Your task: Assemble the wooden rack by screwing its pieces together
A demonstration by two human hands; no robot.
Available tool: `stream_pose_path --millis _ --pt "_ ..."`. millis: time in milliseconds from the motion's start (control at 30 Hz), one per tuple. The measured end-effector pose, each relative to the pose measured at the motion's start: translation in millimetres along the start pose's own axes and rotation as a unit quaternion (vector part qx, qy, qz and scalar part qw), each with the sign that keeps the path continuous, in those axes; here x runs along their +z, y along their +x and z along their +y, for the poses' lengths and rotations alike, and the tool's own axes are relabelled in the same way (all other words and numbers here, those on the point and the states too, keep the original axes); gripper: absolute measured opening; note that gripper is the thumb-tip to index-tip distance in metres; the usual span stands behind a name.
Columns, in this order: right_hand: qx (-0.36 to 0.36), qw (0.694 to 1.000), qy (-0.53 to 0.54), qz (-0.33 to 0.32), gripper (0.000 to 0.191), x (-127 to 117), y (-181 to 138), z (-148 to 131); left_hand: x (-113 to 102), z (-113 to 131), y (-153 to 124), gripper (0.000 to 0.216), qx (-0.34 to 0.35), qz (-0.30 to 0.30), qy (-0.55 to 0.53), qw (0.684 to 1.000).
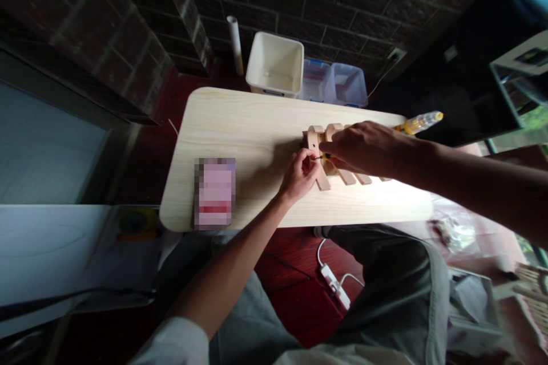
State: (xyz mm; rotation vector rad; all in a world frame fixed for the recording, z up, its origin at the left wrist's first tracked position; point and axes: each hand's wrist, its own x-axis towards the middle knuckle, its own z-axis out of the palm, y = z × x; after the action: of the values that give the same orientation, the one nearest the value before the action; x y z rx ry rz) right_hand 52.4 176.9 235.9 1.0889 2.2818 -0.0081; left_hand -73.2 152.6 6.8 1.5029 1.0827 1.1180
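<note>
On the pale table [240, 125] lies a wooden slatted piece [323, 181], its several slats curved at the far ends. One slat shows a small dark hole. My right hand [353, 145] is closed around a screwdriver [327, 155] with a yellow and black handle, its thin shaft pointing left. The hand covers much of the slats. My left hand [302, 171] is at the leftmost slat, its fingertips pinched together by the screwdriver's tip. Whatever sits between those fingers is too small to make out.
A pixelated pink rectangle [215, 194] lies on the table's left. At the right edge is a clear container with a yellow tip [423, 123]. Behind the table stand a cream bin [274, 63], clear plastic boxes [334, 82] and a white tube [234, 43]. A power strip [335, 286] lies below.
</note>
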Motion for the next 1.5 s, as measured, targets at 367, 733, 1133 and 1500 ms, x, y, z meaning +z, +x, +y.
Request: stream_pose_path --millis 367,733,1133,1500 --pt "0.01 1.0 0.028 -0.011 0.033 2 -2 5 -3 2 2 0.015 0.009 -0.003 0.064 0.998" --pt "0.021 0.999 0.0 -0.032 0.027 -8 2 -6 -6 6 -2 0.018 0.006 -0.016 0.088 0.996" --pt "0.078 0.994 0.052 -0.061 0.029 -5 8 -7 -2 1 -2 0.022 0.026 -0.004 0.071 0.997" --pt "0.111 0.988 0.099 -0.044 0.032 3 11 -6 1 -6 -1 0.024 0.023 0.001 0.057 0.998"
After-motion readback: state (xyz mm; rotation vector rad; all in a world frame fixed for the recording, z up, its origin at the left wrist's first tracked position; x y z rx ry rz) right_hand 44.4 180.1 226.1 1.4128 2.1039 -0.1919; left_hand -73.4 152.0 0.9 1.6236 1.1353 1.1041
